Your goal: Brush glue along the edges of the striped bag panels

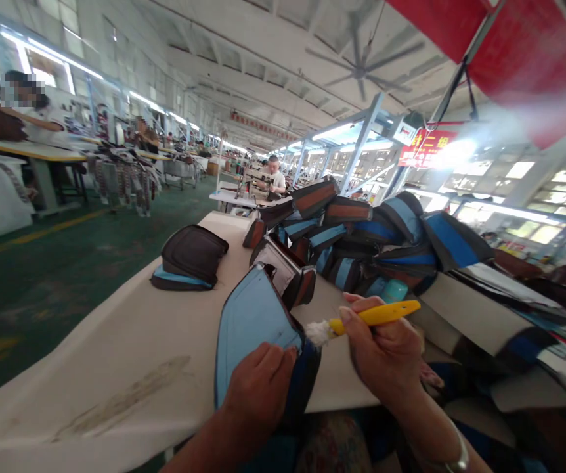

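Note:
My right hand [386, 348] is closed round the yellow handle of a brush [379, 314], whose whitish bristles point left and sit at the edge of a light-blue sewn bag piece [256, 312]. It cannot be told whether the bristles touch it. With closed fingers, my left hand [261, 387] grips the lower right part of this piece, which has dark trim and a darker blue side. Just beyond lies a grey, black and brown bag piece [285, 266]. A dark piece with a light-blue edge [194, 256] rests farther left on the table.
The beige-covered table [130, 341] bears a grey-brown smear on its left half. A big heap of blue, brown and black bag pieces [352, 230] fills its back. A teal container [394, 290] stands behind my right hand. Other people sit at machines farther off.

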The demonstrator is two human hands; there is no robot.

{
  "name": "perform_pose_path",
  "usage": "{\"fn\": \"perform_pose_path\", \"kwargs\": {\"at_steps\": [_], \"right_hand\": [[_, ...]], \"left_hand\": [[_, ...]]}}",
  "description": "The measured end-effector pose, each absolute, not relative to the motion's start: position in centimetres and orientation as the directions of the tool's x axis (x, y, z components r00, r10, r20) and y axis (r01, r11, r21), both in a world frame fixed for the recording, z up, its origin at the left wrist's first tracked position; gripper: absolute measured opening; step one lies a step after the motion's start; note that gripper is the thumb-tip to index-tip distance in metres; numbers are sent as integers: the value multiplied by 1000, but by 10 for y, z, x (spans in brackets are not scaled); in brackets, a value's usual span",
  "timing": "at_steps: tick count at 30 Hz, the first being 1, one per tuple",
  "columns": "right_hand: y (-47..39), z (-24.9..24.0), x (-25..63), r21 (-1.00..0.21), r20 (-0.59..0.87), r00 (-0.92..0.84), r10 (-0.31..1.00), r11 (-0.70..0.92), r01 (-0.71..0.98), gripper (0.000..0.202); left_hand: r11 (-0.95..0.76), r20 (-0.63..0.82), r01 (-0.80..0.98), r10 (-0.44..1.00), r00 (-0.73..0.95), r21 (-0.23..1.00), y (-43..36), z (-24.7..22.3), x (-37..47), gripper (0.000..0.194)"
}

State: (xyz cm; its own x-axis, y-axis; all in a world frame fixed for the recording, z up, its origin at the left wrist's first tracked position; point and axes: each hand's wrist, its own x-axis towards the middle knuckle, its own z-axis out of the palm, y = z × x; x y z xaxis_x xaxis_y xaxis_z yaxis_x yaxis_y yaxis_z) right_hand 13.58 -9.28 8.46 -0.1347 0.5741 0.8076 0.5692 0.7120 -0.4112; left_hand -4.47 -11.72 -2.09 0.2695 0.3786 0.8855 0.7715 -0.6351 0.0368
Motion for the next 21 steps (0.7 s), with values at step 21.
{"fn": "perform_pose_path", "kwargs": {"at_steps": [21], "right_hand": [[-73,101,110,55,502,-624,599,698,714,23]], "left_hand": [[-632,825,774,415,384,-43,-118,-27,-20,18]]}}
